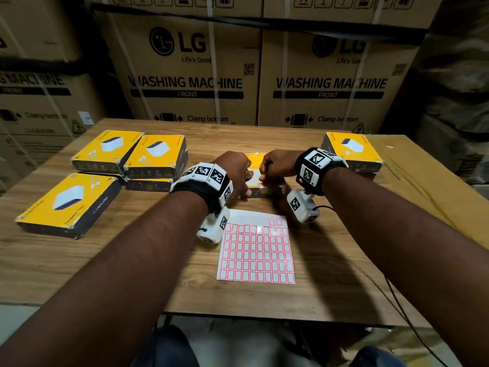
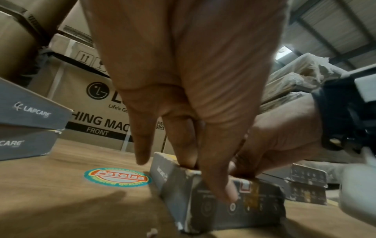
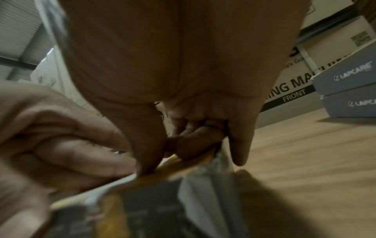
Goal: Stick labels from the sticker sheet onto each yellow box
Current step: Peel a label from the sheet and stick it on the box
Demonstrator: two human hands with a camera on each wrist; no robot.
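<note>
The middle yellow box (image 1: pixel 255 165) lies just beyond the sticker sheet (image 1: pixel 256 250). The left hand (image 1: pixel 235 169) grips its corner; the right hand (image 1: pixel 277 164) presses curled fingertips on top — best rub the label flat, edges included.

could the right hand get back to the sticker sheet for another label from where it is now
Probably yes. The sticker sheet lies flat on the table just nearer than the right hand, with only the left wrist camera overlapping its far left corner.

Matt wood-grain table (image 1: pixel 304 295), scuffed cardboard yellow boxes (image 1: pixel 66 207), glossy paper sticker sheet (image 1: pixel 256 255).
</note>
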